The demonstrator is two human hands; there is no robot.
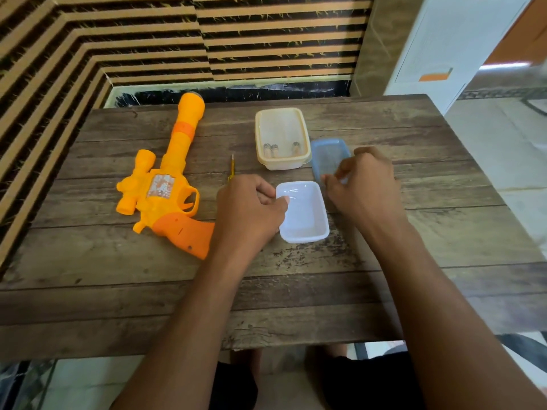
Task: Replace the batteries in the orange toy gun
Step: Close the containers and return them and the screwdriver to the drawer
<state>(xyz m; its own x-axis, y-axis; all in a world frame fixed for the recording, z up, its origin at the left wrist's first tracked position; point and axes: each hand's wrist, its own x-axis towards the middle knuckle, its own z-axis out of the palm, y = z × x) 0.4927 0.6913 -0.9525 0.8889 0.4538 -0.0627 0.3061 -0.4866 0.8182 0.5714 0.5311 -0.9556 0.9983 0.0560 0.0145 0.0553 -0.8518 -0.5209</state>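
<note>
The orange toy gun [165, 184] lies flat on the left of the wooden table [118, 276], barrel pointing away. A thin yellow screwdriver [231, 168] lies just right of it, partly hidden by my left hand [251, 208]. That hand grips the left rim of a small white container [306, 214], thumb over the edge. My right hand [364, 182] hovers beside the container's right rim with fingers curled; it holds the near edge of a blue lid [327, 156]. Behind stands a cream container [281, 137] with three batteries [275, 150] inside.
The table backs onto a striped slatted wall at the left and rear. A white cabinet stands beyond the right rear corner. My legs show below the front edge of the table.
</note>
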